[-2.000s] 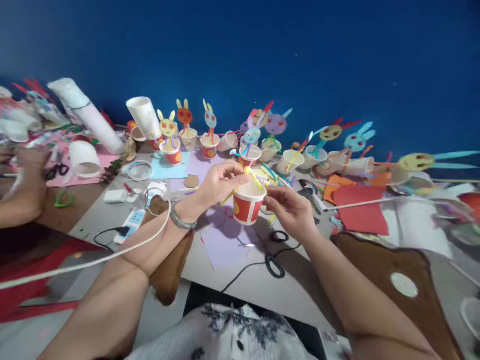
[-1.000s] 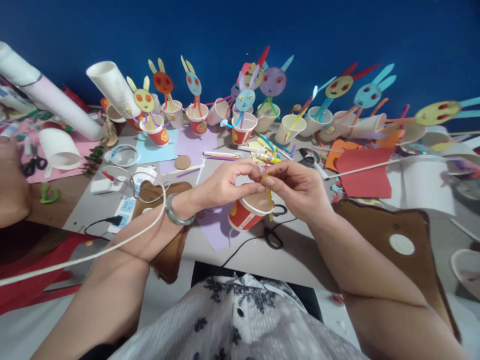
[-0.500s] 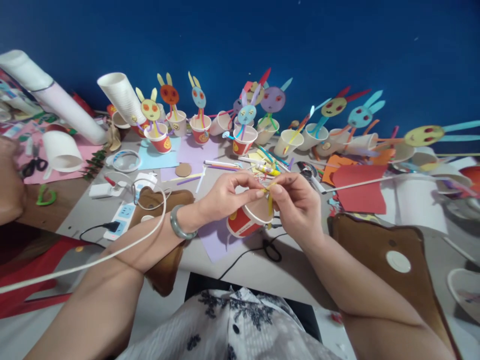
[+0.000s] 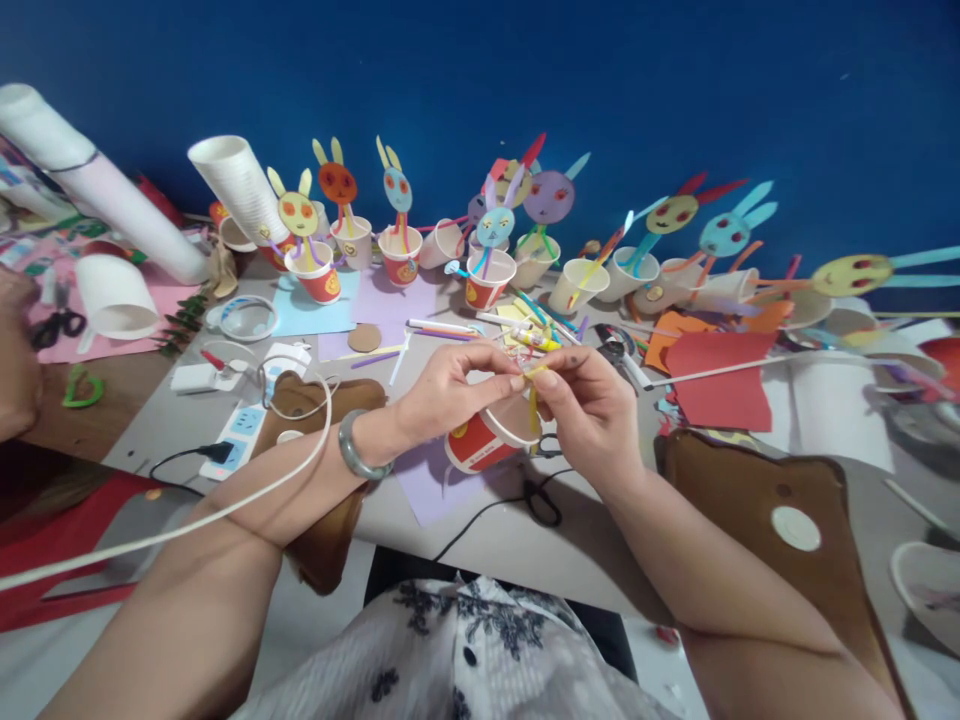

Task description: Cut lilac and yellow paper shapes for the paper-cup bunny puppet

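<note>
My left hand (image 4: 469, 385) and my right hand (image 4: 592, 405) meet in front of me, thumbs and forefingers pinched on a thin yellow strip (image 4: 534, 405). One end of the strip hangs down along the rim of a red and white paper cup (image 4: 484, 440). The cup lies tilted below my fingers, its mouth turned toward the right. Under it is a sheet of purple paper (image 4: 420, 490). Scissors with black handles (image 4: 550, 445) show partly behind the cup and my right hand.
Paper cups with rabbit heads, such as one with a blue face (image 4: 495, 228), line the back. A stack of white cups (image 4: 236, 185) leans at back left. A power strip (image 4: 244, 430), a white cable (image 4: 225, 520) and brown pads (image 4: 750, 500) lie nearby. Another person's hand (image 4: 15, 350) is far left.
The paper cup has shifted slightly left and turned a little under my hands. Both hands keep their pinch on the yellow strip. The other person's hand at far left has moved.
</note>
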The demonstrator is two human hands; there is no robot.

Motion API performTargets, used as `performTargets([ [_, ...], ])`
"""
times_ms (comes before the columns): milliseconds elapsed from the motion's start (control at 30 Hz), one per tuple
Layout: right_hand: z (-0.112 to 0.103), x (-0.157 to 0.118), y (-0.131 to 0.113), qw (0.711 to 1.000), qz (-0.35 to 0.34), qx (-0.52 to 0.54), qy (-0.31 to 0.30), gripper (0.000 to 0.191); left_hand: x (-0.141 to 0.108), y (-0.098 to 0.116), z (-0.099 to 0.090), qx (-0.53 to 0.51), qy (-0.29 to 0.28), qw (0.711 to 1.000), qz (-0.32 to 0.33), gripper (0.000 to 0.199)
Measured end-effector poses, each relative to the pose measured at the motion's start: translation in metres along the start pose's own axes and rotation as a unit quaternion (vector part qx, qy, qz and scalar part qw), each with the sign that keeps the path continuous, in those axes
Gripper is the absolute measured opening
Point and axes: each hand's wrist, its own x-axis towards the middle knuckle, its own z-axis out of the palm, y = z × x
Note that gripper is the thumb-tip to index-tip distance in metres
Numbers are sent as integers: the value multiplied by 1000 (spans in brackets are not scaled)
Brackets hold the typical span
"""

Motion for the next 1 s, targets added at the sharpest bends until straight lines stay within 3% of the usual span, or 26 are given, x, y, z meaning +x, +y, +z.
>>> performTargets([
  [367,-2,3,3,1000,-8,-12,-5,31,4,2,-4,-36,-31,998,-45,30],
  [600,-3,4,5,1000,-1,17,-7,32,4,0,-2,-31,-3,1000,-3,25],
  [800,-2,4,4,1000,12,15,-22,38,1,2,0,-23,-12,999,-30,25],
  [1000,-1,5,8,999,13,23,-24,35,-2,2,2,44,29,998,28,15],
])
